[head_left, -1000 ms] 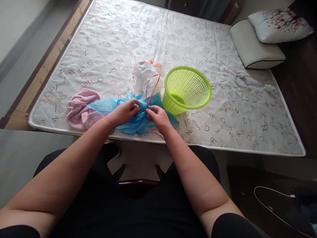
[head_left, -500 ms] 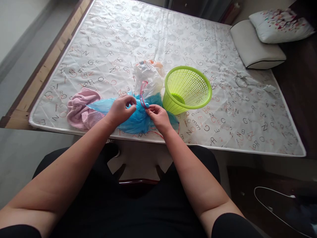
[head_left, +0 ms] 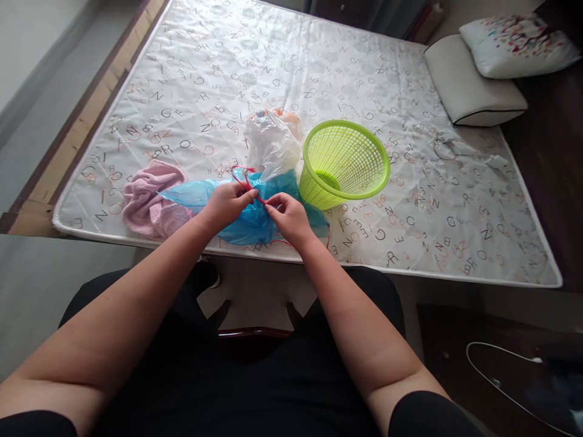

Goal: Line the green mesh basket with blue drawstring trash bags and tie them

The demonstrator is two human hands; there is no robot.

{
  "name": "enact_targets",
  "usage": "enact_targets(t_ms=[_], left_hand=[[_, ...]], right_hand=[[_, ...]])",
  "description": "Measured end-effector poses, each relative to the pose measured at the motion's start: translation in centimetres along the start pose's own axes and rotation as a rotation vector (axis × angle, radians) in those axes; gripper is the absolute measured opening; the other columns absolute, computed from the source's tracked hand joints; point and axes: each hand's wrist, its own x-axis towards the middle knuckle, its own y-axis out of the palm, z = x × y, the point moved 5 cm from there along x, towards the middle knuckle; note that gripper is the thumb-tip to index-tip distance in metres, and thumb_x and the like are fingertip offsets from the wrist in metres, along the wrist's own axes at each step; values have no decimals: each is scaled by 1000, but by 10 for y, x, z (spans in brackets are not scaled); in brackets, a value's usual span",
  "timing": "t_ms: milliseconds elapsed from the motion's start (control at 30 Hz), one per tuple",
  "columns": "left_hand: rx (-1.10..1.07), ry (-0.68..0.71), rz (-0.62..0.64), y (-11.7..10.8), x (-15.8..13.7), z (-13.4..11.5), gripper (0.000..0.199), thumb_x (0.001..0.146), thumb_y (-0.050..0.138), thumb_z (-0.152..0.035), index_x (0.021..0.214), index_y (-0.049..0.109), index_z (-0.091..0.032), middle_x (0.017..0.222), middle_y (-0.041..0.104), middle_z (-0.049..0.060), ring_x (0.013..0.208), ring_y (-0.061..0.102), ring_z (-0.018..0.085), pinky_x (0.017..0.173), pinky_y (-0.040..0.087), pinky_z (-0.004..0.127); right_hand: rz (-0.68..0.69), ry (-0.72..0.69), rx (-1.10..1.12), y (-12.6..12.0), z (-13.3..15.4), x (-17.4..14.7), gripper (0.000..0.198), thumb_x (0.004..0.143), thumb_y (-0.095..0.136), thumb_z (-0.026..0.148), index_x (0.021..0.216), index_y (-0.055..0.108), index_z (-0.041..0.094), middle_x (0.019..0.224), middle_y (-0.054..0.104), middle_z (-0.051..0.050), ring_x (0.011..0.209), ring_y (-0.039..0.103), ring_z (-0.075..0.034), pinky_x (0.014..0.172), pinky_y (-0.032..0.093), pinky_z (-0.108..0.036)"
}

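Both hands pinch a red drawstring [head_left: 246,178] above a crumpled blue plastic bag [head_left: 246,226]. My left hand [head_left: 228,203] is closed on the string, with a loop of it sticking up past the fingertips. Close beside it, my right hand [head_left: 290,217] grips the string between thumb and forefinger. The bag lies near the mattress's front edge, partly hidden by my hands. Another stretch of red string runs out at the bag's lower right. A pink towel [head_left: 152,197] lies bunched to the left, under the bag's pale blue tip.
A green mesh basket [head_left: 346,161] stands right of the bag. Behind the bag sits a white plastic bag [head_left: 273,139] with orange print or contents. The lettered mattress [head_left: 204,79] carries a white cushion [head_left: 478,85] and a patterned pillow [head_left: 519,45] at the far right.
My left hand has moved right and closed on the red string. The string's loop, upright before, now leans left over the left fingertips. My right hand has barely moved.
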Motion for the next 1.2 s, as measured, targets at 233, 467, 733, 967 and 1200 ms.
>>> enact_targets(t_ms=[233,467,733,967,1200], left_hand=[[-148,-115,-47,1,2,4,37,88,73,-55,82,74,-18,65,64,2,60,60,16,60,44,28],[-404,-146,107,13,0,-3,41,81,80,-57,80,72,-17,68,67,4,62,60,15,62,50,28],[-223,65,1,9,2,-4,50,78,76,-39,125,73,-19,126,75,12,99,73,23,82,61,33],[-19,141,3,6,3,-3,20,91,72,-39,94,75,-19,89,76,5,85,70,21,85,58,34],[-54,-9,-215,-11,4,3,9,90,74,-27,95,71,-20,85,72,3,79,67,19,78,54,31]], right_hand=[[-66,-127,-129,-3,-3,4,11,97,65,33,94,68,23,105,73,-7,91,64,-21,90,55,-38],[-67,-225,-145,1,2,0,17,98,72,41,100,72,24,100,74,-6,94,67,-23,93,55,-41],[11,-146,26,4,-6,4,21,99,65,42,105,74,24,109,78,-7,94,69,-22,89,56,-38],[-35,-68,51,-2,-2,2,20,94,66,43,98,69,24,98,74,-3,85,65,-19,81,54,-35],[-129,-6,22,-7,-4,3,13,94,61,37,94,65,25,91,72,-1,81,63,-18,82,53,-34]])
